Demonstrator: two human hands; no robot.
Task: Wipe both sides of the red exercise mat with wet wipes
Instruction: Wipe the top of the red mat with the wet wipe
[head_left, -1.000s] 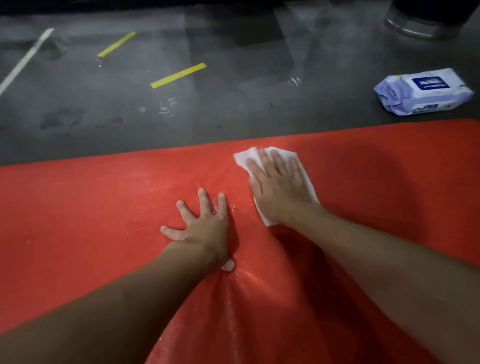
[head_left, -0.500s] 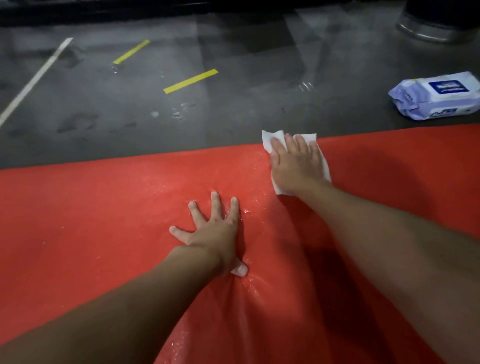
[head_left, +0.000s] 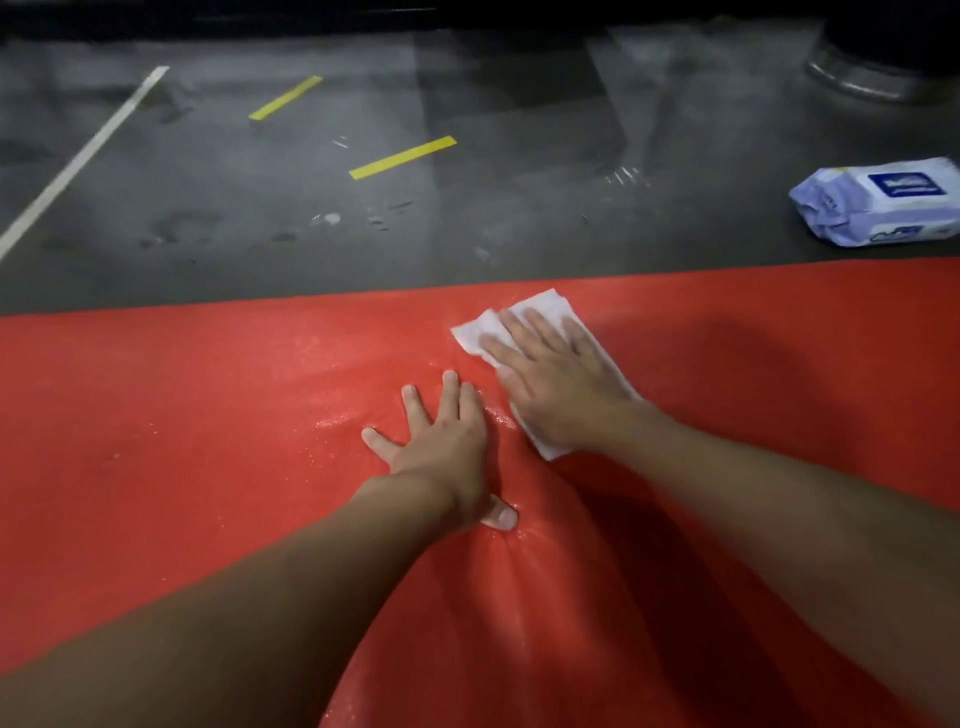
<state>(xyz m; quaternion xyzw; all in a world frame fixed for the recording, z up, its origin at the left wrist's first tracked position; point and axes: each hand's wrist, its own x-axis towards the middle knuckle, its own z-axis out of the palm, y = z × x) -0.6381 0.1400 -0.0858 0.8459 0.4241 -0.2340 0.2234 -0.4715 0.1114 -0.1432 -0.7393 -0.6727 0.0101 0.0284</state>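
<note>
Where the grey floor (head_left: 519, 208) ends, the red mat (head_left: 208, 467) lies spread across the view, glistening wet near the hands. The left hand (head_left: 447, 447) presses flat on the mat, fingers straight and spread. Just beside it, the right hand (head_left: 556, 384) lies flat on a white wipe (head_left: 540, 306), fingers straight and slightly apart, pinning it to the mat near the far edge. A wipe pack (head_left: 878, 208) sits on the floor at far right; its blue label is too blurred to read.
</note>
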